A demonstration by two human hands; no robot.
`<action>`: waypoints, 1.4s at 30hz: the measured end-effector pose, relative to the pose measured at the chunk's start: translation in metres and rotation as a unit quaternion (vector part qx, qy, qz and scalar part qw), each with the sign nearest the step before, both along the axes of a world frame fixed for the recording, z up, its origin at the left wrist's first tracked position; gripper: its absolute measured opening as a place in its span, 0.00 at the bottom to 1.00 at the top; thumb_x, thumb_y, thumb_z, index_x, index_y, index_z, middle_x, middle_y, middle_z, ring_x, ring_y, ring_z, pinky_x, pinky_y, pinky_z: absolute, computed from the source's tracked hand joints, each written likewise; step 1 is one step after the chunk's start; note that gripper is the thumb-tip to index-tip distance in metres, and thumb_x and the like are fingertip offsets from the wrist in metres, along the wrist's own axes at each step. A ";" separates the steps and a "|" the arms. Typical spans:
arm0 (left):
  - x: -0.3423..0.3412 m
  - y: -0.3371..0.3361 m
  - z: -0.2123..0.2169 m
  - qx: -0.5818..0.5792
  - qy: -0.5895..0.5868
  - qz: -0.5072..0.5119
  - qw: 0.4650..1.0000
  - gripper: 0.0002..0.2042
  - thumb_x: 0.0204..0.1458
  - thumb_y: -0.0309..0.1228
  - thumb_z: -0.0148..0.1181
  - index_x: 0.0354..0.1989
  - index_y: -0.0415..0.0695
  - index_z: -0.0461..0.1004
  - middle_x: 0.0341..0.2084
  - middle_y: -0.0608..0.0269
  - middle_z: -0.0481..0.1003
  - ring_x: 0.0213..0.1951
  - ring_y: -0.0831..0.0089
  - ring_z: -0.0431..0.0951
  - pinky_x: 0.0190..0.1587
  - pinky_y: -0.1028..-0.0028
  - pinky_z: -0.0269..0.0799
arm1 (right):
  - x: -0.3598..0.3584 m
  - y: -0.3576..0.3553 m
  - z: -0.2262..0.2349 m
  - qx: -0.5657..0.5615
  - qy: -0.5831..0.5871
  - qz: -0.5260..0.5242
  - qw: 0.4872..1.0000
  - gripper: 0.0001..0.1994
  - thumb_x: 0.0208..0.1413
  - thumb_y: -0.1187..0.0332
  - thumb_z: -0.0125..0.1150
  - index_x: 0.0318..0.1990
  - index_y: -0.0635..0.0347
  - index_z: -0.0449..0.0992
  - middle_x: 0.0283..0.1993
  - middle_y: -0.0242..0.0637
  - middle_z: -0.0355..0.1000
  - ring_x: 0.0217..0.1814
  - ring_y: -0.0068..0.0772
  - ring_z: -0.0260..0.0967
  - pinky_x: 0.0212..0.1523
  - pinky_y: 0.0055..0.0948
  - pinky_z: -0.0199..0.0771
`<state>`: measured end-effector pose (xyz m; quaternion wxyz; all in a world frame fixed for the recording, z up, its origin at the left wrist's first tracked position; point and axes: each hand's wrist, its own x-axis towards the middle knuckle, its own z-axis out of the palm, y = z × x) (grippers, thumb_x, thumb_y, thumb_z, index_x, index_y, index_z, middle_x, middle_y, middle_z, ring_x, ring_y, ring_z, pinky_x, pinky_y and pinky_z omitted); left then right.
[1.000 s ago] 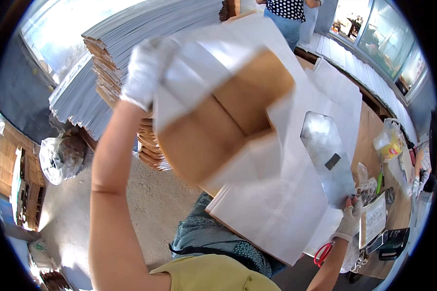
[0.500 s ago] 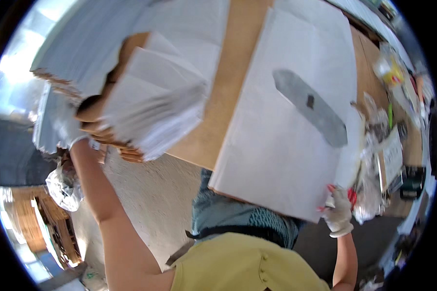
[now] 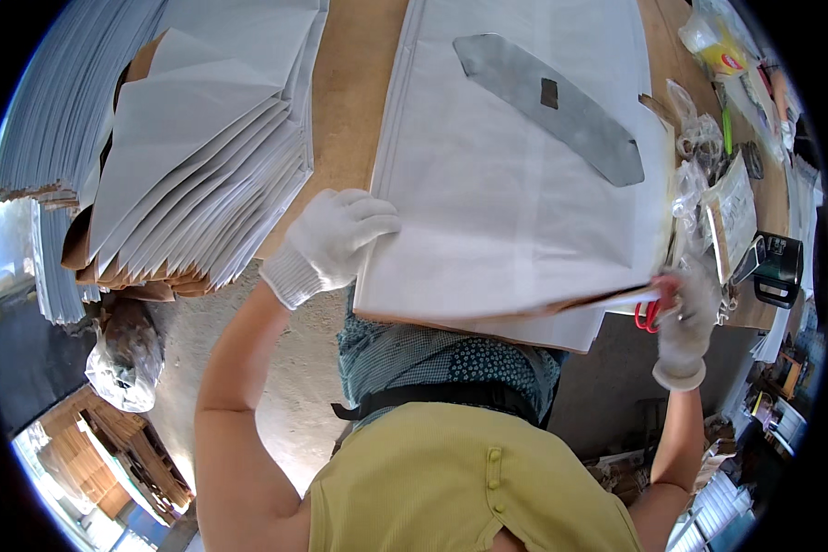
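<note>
My left hand (image 3: 336,241), in a white knit glove, rests with fingers spread on the near left corner of a stack of large white paper sheets (image 3: 515,184) on the wooden table (image 3: 345,83). My right hand (image 3: 685,317), also gloved, grips the stack's near right corner next to red-handled scissors (image 3: 646,313). A flat grey metal blade (image 3: 561,106) lies on top of the sheets. A pile of folded white and brown paper bags (image 3: 193,175) sits to the left.
Clear plastic bags (image 3: 704,138), a small black device (image 3: 777,267) and other small items crowd the table's right end. More stacked sheets (image 3: 55,110) stand at far left. A filled plastic sack (image 3: 124,359) lies on the floor below.
My left hand put the folded bag it held overhead onto the left pile and came down onto the sheet stack's corner. My right hand stayed at the right corner.
</note>
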<state>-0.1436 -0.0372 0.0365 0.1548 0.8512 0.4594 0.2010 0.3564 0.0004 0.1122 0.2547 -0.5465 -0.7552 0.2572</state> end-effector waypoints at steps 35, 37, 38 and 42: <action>0.112 0.073 -0.057 0.098 0.112 0.212 0.966 0.25 0.49 0.50 0.68 0.47 0.45 0.75 0.46 0.58 0.70 0.57 0.55 0.69 0.66 0.38 0.54 | -0.220 0.056 -0.108 0.204 -0.134 -0.009 0.970 0.22 0.57 0.64 0.66 0.59 0.59 0.76 0.64 0.46 0.73 0.72 0.54 0.65 0.71 0.51 0.65; 0.111 0.072 -0.061 0.115 0.127 0.217 0.961 0.25 0.48 0.50 0.69 0.47 0.45 0.75 0.46 0.58 0.70 0.56 0.54 0.68 0.66 0.38 0.53 | -0.239 0.058 -0.114 0.188 -0.033 0.082 0.978 0.22 0.57 0.65 0.67 0.58 0.60 0.76 0.63 0.46 0.73 0.71 0.55 0.65 0.71 0.51 0.65; 0.113 0.071 -0.053 0.099 0.124 0.219 0.963 0.25 0.48 0.51 0.69 0.47 0.45 0.75 0.46 0.58 0.70 0.56 0.54 0.68 0.66 0.39 0.53 | -0.230 0.060 -0.116 0.181 -0.041 0.055 0.981 0.22 0.56 0.64 0.67 0.58 0.59 0.76 0.62 0.46 0.72 0.71 0.55 0.65 0.70 0.51 0.65; 0.114 0.069 -0.033 0.071 0.121 0.205 0.969 0.28 0.46 0.48 0.73 0.52 0.45 0.74 0.49 0.55 0.70 0.56 0.52 0.69 0.65 0.44 0.58 | -0.158 0.073 -0.116 0.196 -0.124 -0.013 0.973 0.22 0.56 0.65 0.66 0.58 0.59 0.76 0.61 0.46 0.71 0.70 0.56 0.64 0.70 0.51 0.65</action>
